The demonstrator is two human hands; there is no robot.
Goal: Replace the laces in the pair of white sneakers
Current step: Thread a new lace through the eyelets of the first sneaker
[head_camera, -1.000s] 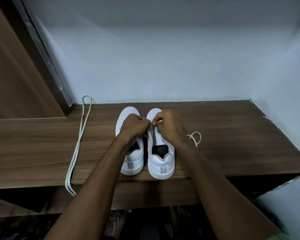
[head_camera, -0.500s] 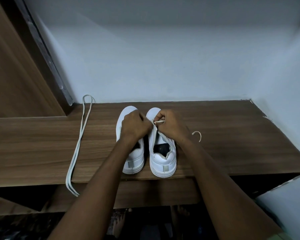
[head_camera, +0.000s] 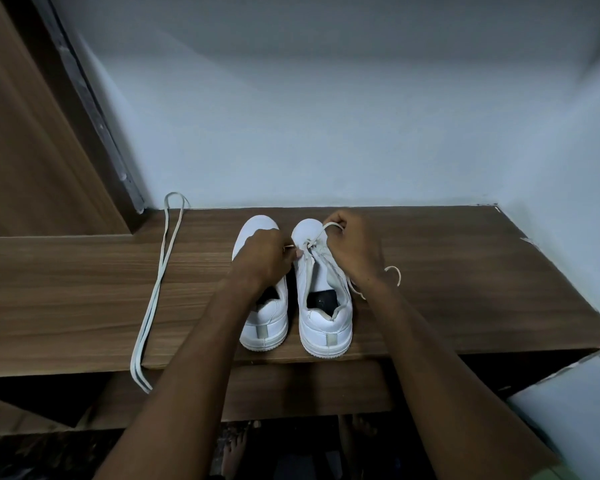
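Observation:
Two white sneakers stand side by side on the wooden shelf [head_camera: 465,289], heels toward me: the left sneaker [head_camera: 267,323] and the right sneaker [head_camera: 323,320]. My right hand [head_camera: 355,251] pinches a white lace [head_camera: 317,235] and holds a stretch of it up over the right sneaker's toe end. My left hand [head_camera: 264,258] presses against the right sneaker's left eyelet edge with fingers curled, pinching the upper there. More of this lace loops out on the shelf [head_camera: 394,271] behind my right wrist. A second, loose lace [head_camera: 156,289] lies folded double at the left.
The loose lace's ends hang over the shelf's front edge [head_camera: 142,379]. A pale wall [head_camera: 326,133] closes the back and right. A wooden panel [head_camera: 32,150] stands at the left. Below the shelf, bare feet [head_camera: 236,452] show on the dark floor.
My right hand has lifted away from the sneaker's throat toward the toe, drawing a length of lace out. The left hand stays at the eyelet edge. The sneakers have not shifted.

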